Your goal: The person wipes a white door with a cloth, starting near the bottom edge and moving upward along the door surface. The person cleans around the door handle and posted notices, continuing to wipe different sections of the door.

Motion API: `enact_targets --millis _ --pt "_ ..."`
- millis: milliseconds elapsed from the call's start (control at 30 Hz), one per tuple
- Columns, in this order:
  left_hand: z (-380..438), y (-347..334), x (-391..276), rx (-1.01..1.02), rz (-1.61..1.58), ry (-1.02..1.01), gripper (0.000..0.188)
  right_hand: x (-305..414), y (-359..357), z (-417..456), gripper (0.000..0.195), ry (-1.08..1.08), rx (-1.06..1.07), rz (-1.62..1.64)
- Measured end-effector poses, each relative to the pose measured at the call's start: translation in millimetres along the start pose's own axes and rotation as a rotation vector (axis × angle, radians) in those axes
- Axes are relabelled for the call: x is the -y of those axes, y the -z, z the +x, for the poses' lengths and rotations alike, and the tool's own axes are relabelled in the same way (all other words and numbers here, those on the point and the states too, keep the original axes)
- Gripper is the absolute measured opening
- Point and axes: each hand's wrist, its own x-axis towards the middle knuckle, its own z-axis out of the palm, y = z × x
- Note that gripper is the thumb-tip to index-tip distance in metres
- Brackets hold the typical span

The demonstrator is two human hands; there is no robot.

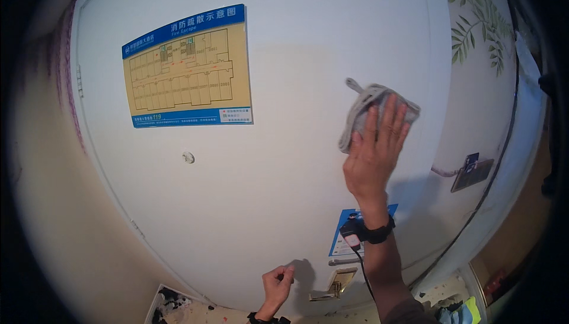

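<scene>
My right hand (375, 155) presses a folded grey cloth (362, 102) flat against a white door (284, 182), its fingers spread over the cloth. A small loop sticks out from the cloth's upper left corner. Low in the view, my left hand (278, 282) is loosely curled near the door's surface, with nothing visible in it. To its right is a brass-coloured lever door handle (340, 284). Behind my right wrist, a blue and white notice (341, 239) is partly hidden.
An evacuation floor-plan sign (186, 79) and a round peephole fitting (188, 157) are on the door. Leaf-patterned wall covering (471, 26) and a wall plate holding a card (472, 175) lie to the right. A cable (365, 270) hangs from my right wrist device. Items (458, 313) lie at lower right.
</scene>
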Motion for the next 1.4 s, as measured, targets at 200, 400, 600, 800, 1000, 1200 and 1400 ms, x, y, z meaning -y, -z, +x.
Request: enact_targets --millis 200,400,600,800,1000,1200,1400 --pt "8.5 39.6 -6.9 0.031 0.01 0.001 0.039 71.3 -19.8 -2.8 0.058 0.076 0.032 0.043" --pt "15.9 109.0 -19.2 -0.016 0.067 0.031 0.04 145.9 -47.7 -31.5 0.067 0.008 0.02 0.074" --pt "13.4 185.4 -12.3 -0.081 0.046 0.074 0.038 209.5 -65.2 -40.8 0.071 -0.082 0.001 0.094" --pt "14.8 223.7 -10.3 -0.019 0.001 0.082 0.039 230.3 -69.5 -67.7 0.068 -0.056 0.106 0.118" --pt "16.0 246.4 -8.8 0.03 -0.004 0.103 0.041 232.5 -61.4 -26.9 0.044 0.335 0.117 0.141" --pt "19.7 256.4 1.3 0.036 -0.023 0.107 0.041 219.7 -53.7 30.6 0.031 0.769 0.25 0.264" --pt "17.6 266.8 -0.1 -0.007 -0.077 0.1 0.039 288.5 -84.4 47.2 0.022 0.983 0.354 0.343"
